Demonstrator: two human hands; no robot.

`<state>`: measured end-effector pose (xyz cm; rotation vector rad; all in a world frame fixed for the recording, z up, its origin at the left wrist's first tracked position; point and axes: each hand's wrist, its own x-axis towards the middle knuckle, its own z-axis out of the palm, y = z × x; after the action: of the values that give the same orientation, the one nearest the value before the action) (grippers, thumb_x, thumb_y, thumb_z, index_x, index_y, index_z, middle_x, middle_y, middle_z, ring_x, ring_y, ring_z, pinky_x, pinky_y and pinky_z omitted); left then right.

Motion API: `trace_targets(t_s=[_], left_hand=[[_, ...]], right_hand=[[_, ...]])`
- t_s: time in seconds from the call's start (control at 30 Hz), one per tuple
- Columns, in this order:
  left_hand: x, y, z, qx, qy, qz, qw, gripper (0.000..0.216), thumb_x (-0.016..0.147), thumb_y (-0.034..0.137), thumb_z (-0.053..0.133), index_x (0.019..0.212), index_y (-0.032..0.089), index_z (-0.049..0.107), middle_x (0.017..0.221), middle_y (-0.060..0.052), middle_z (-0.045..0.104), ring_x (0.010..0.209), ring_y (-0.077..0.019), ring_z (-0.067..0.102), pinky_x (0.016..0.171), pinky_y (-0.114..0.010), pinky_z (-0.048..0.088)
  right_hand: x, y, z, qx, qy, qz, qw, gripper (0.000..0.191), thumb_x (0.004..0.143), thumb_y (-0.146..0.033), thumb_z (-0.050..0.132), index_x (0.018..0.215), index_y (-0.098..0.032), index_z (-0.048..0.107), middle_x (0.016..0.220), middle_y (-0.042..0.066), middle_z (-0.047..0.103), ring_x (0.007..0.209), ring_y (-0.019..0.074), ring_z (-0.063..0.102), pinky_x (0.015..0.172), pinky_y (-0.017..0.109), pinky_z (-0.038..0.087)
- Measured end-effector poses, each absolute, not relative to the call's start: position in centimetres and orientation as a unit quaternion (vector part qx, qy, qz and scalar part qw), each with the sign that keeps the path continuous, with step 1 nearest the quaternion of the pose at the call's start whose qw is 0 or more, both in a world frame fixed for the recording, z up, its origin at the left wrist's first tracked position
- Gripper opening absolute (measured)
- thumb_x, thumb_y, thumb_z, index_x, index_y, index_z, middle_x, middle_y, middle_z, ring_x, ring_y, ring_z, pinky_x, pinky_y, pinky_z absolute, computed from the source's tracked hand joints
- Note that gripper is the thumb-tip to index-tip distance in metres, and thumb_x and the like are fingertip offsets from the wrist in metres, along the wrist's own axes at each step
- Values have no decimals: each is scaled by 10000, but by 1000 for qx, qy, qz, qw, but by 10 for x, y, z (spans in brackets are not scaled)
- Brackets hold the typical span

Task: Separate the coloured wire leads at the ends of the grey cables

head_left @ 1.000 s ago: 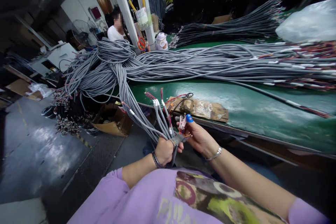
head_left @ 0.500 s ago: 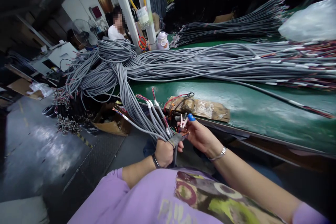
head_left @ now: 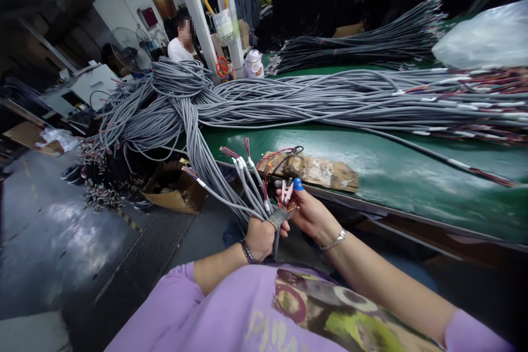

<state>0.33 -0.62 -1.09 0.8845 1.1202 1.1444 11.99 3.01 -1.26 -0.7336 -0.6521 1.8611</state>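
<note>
Workshop floor, grey and shiny, stretches left of the green bench, with a fan and a person in white beyond the bench's left end. Below that end we see an open cardboard box; on top, a coil of grey cable droops over the side.

At the bench's near edge, our left hand is closed around a bundle of grey cables, their stripped, coloured wire ends fanning out above the fist. Just right, by the same edge, our right hand curls its fingers, one tip capped in blue; a pale pink clip shows at them, though whether it is pinched we cannot tell. A taped brown block lies along the bench's near edge. Long cables run across the bench's middle toward a translucent plastic bag at its far right.
</note>
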Motion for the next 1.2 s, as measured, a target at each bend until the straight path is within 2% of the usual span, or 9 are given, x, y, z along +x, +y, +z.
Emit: trace_targets(t_s=[0.1, 0.2, 0.33, 0.47, 0.57, 0.7, 0.9, 1.07, 1.2], left_hand=[[1, -9, -12, 383, 487, 496, 608, 375, 666, 472, 762, 638, 130, 610, 501, 4, 585, 396, -74, 492, 389, -186, 375], [-3, -13, -13, 392, 496, 489, 601, 389, 686, 482, 743, 609, 124, 611, 500, -9, 592, 399, -74, 496, 392, -185, 364], [-9, -17, -15, 400, 493, 488, 598, 419, 697, 497, 729, 565, 120, 603, 503, -27, 602, 397, -73, 494, 399, -188, 364], [-12, -16, -16, 383, 492, 510, 593, 388, 686, 490, 746, 626, 130, 615, 512, -7, 597, 412, -78, 502, 410, -189, 383], [-13, -16, -19, 388, 494, 514, 584, 382, 697, 488, 741, 641, 132, 613, 510, -3, 594, 415, -79, 503, 414, -189, 380], [-14, -17, -22, 409, 493, 506, 578, 415, 711, 510, 725, 603, 129, 604, 512, -12, 598, 422, -78, 516, 429, -188, 401], [-19, -17, -22, 438, 475, 476, 597, 416, 672, 515, 754, 621, 125, 618, 531, -13, 609, 417, -80, 522, 425, -193, 430], [-18, -14, -22, 393, 483, 515, 589, 380, 691, 476, 746, 627, 130, 603, 516, -6, 602, 410, -80, 519, 418, -188, 419], [-13, -10, -13, 345, 490, 544, 588, 355, 652, 443, 773, 631, 134, 600, 492, 6, 585, 399, -77, 507, 400, -181, 393]], right_hand=[[120, 29, -16, -295, -215, 782, 505, 498, 762, -688, 591, 796, -196, 658, 651, 39, 637, 503, 172, 559, 506, 336, 500], [124, 27, -18, -289, -195, 782, 516, 434, 788, -633, 612, 805, -202, 662, 773, 49, 676, 639, 169, 601, 615, 311, 519], [133, 20, -22, -274, -205, 801, 492, 415, 818, -616, 590, 855, -213, 681, 854, 51, 687, 697, 154, 600, 645, 283, 504], [142, 8, -25, -291, -252, 809, 444, 398, 706, -564, 740, 868, -204, 694, 849, 45, 676, 731, 151, 598, 682, 287, 490], [140, 0, -24, -330, -310, 769, 451, 352, 633, -461, 828, 784, -185, 669, 736, 8, 630, 646, 121, 544, 627, 266, 444], [131, -6, -15, -397, -388, 674, 488, 336, 635, -431, 829, 669, -179, 611, 588, -23, 562, 539, 96, 460, 541, 250, 356], [121, -11, -2, -365, -425, 685, 466, 340, 752, -511, 710, 706, -207, 565, 557, 1, 591, 532, 157, 546, 564, 302, 379], [122, -8, -5, -439, -424, 618, 495, 365, 612, -477, 822, 641, -188, 601, 582, -10, 548, 549, 118, 450, 544, 275, 343], [127, -7, -8, -434, -435, 618, 489, 360, 603, -464, 830, 616, -181, 607, 582, -11, 534, 568, 115, 427, 556, 270, 344]])
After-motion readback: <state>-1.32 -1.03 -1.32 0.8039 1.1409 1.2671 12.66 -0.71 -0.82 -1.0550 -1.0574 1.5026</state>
